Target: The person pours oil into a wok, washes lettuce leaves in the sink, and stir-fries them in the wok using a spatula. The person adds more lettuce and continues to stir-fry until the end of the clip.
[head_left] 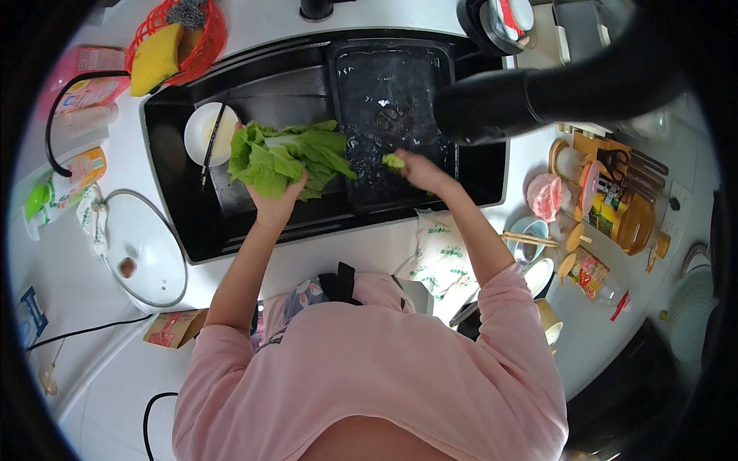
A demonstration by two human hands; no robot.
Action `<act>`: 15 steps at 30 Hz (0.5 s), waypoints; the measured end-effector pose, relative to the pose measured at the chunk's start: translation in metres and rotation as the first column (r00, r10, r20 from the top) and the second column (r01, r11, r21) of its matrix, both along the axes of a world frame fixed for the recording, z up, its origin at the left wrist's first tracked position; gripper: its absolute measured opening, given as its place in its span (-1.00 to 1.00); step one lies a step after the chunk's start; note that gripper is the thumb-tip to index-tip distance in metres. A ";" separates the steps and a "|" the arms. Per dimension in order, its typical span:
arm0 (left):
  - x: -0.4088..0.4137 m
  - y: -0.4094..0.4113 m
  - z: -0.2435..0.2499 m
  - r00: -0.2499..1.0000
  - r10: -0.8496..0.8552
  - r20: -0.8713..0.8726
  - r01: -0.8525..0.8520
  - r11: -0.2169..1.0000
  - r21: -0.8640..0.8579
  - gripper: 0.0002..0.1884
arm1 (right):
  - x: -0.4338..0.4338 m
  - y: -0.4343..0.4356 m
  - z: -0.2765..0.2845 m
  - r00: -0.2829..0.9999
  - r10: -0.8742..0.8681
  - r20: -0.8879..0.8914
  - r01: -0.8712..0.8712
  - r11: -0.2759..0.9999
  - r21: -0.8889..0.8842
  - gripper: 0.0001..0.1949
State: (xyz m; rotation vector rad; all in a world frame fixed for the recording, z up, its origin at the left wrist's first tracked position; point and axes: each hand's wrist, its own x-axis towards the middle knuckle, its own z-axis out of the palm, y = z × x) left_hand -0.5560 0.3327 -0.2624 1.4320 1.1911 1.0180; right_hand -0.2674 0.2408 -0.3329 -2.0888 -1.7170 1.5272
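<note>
My left hand (pixel 277 193) is closed around a bunch of leafy greens (pixel 288 152), held over the left part of a black sink (pixel 190 236). The leaves cover part of that hand. At the right, my right hand (pixel 424 172) pinches a small pale-green vegetable piece (pixel 394 161) between its fingers. It hovers over a black rectangular basin (pixel 380 75) set in the sink, where water glistens. A white bowl (pixel 196 129) with pale contents stands at the sink's left end, and dark chopsticks (pixel 214 135) lie across it.
A thick black faucet (pixel 490 106) reaches in from the upper right. Left of the sink are a glass lid (pixel 144 248) and a red basket (pixel 216 40) holding a yellow sponge (pixel 155 57). A plastic bag (pixel 441 248) hangs at the front edge. Jars, bowls and bottles (pixel 634 222) crowd the right counter.
</note>
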 end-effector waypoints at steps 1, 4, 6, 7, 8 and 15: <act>-0.003 0.002 0.003 0.999 0.033 0.036 -0.034 0.999 0.012 -0.41 | -0.002 0.007 0.015 0.996 -0.085 0.005 0.084 0.989 0.122 -0.59; -0.006 0.011 0.017 0.999 0.040 -0.022 -0.038 0.996 0.087 -0.45 | -0.009 0.029 0.064 0.908 -0.392 -0.147 0.417 0.876 0.241 -0.69; 0.002 0.020 0.029 1.000 0.022 0.018 -0.025 0.979 0.204 -0.43 | -0.015 0.037 0.081 0.854 -0.436 -0.284 0.516 0.779 0.355 -0.83; 0.008 0.024 0.036 0.999 0.008 0.052 -0.021 0.970 0.241 -0.41 | -0.022 0.039 0.088 0.831 -0.446 -0.332 0.550 0.749 0.370 -0.82; 0.012 0.027 0.040 0.998 -0.033 0.055 0.018 0.968 0.250 -0.39 | -0.030 0.042 0.093 0.807 -0.453 -0.379 0.583 0.717 0.383 -0.82; 0.061 0.022 0.050 0.897 -0.375 0.235 0.399 0.915 -0.063 -0.20 | -0.091 0.056 0.135 0.705 -0.305 -0.640 0.690 0.503 0.520 -0.68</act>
